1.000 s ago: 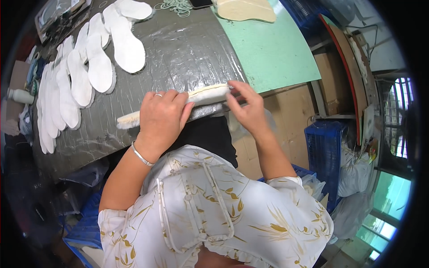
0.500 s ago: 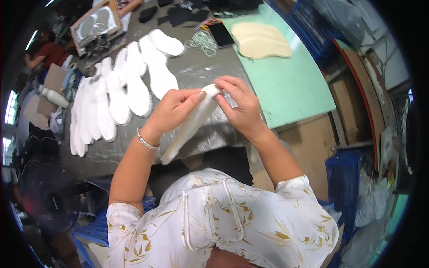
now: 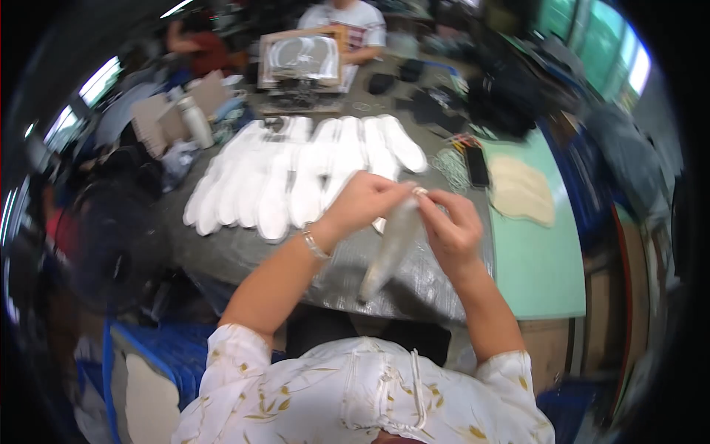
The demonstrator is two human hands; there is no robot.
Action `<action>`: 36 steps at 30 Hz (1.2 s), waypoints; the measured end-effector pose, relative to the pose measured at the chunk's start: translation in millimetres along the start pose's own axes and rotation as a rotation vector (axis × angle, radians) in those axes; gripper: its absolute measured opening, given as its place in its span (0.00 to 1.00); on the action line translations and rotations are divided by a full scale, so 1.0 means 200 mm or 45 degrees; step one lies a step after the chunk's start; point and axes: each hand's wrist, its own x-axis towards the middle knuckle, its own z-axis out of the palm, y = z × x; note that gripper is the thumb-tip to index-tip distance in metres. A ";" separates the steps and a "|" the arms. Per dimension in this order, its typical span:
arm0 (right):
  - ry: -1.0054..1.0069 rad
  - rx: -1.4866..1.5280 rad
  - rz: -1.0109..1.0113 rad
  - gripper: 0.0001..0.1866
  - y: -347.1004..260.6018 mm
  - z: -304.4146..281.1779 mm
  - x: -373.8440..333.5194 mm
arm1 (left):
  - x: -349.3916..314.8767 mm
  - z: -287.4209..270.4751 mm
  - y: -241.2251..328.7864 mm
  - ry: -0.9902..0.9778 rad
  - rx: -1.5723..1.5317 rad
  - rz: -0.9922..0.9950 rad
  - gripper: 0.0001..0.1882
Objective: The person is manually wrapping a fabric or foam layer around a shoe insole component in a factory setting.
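Note:
Between my hands hangs a white insole (image 3: 390, 250), seen nearly edge-on and blurred, its far end pinched and its other end slanting down toward me. My left hand (image 3: 366, 201) grips that far end between thumb and fingers. My right hand (image 3: 454, 226) pinches the same end from the other side, thumb and fingertips close to those of the left. Beyond and to the left, several white insoles (image 3: 275, 203) lie overlapping in a row on the grey-covered table (image 3: 340, 275).
At right a pale green board (image 3: 543, 274) carries a stack of cream sheets (image 3: 523, 191), with a phone (image 3: 477, 167) and pale rubber bands (image 3: 450, 169) beside it. A framed device (image 3: 299, 63) stands at the back, near a co-worker (image 3: 364, 24). A white bottle (image 3: 194, 120) stands left.
My view has swung up and left, so the table shifts right in the picture and the co-worker at the back shows more. Both hands keep their hold on the insole.

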 end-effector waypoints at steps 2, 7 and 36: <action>-0.066 0.066 -0.035 0.17 -0.02 0.00 0.07 | 0.02 -0.07 0.08 -0.141 0.039 -0.062 0.19; -0.145 0.093 -0.195 0.16 -0.04 0.08 0.19 | -0.01 -0.23 0.12 -0.217 -0.175 -0.120 0.19; -0.635 0.151 -0.631 0.08 -0.25 -0.10 0.01 | 0.09 -0.54 -0.33 0.302 0.041 -0.317 0.18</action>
